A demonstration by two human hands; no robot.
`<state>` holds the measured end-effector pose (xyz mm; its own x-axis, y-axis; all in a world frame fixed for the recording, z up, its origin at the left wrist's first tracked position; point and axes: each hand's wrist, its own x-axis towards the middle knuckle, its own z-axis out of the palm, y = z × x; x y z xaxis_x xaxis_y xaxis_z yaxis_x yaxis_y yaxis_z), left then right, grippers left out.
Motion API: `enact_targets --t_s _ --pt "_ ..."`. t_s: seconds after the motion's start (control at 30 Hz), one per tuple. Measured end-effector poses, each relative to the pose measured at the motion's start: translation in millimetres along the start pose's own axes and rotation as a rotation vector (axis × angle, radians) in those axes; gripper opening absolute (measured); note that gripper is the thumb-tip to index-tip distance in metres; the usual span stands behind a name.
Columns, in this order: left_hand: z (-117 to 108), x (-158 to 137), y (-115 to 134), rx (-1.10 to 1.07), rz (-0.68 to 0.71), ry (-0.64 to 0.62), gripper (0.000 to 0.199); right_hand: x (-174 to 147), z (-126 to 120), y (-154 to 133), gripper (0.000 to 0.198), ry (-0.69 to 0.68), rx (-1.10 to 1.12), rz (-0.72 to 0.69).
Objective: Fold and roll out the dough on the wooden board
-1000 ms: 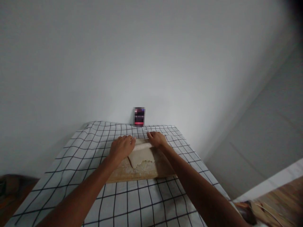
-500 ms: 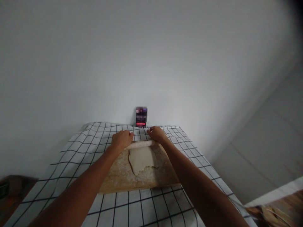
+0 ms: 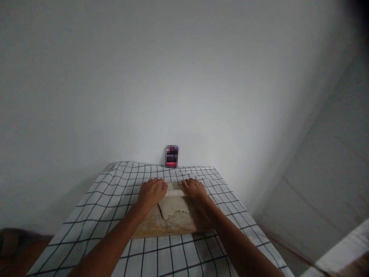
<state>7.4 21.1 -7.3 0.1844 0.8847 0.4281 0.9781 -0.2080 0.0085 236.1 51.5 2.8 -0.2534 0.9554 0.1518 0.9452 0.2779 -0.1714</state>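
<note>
My left hand [image 3: 152, 190] is closed over the left end of a pale, floury rolling pin [image 3: 175, 193]. On the pin's right end, my right hand [image 3: 194, 188] is closed with its fingers curled over the top. Beneath the pin lies a flat sheet of dough [image 3: 173, 207], its near edge ragged and its left edge showing a dark line. The dough rests on a flour-dusted wooden board [image 3: 152, 227]. Both ends of the pin are hidden under my hands.
A white cloth with a black grid [image 3: 98, 215] covers the table. At the back, a phone with a blurred screen [image 3: 172, 156] leans upright against the pale wall [image 3: 178, 77]. A dark brown object [image 3: 20, 246] is at the lower left.
Both hands have drawn the rolling pin back from the board's far edge toward me, onto the dough. My view has tipped slightly upward, so the phone and table sit lower.
</note>
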Motion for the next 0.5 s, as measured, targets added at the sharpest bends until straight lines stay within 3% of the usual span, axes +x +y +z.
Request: enact_targets --t_s 0.13,0.3,0.5 --pt "-3.2 -26.3 8.8 -0.057 0.082 0.065 0.04 -41.4 0.9 -4.9 0.046 0.135 -0.006 -0.103" --pt "3.4 -55.8 11.9 -0.145 0.111 0.186 0.04 -84.8 15.0 -4.9 0.046 0.229 0.03 -0.128" --pt "6.6 -68.2 13.6 -0.165 0.08 0.179 0.043 -97.3 30.3 7.0 0.047 0.282 0.039 -0.202"
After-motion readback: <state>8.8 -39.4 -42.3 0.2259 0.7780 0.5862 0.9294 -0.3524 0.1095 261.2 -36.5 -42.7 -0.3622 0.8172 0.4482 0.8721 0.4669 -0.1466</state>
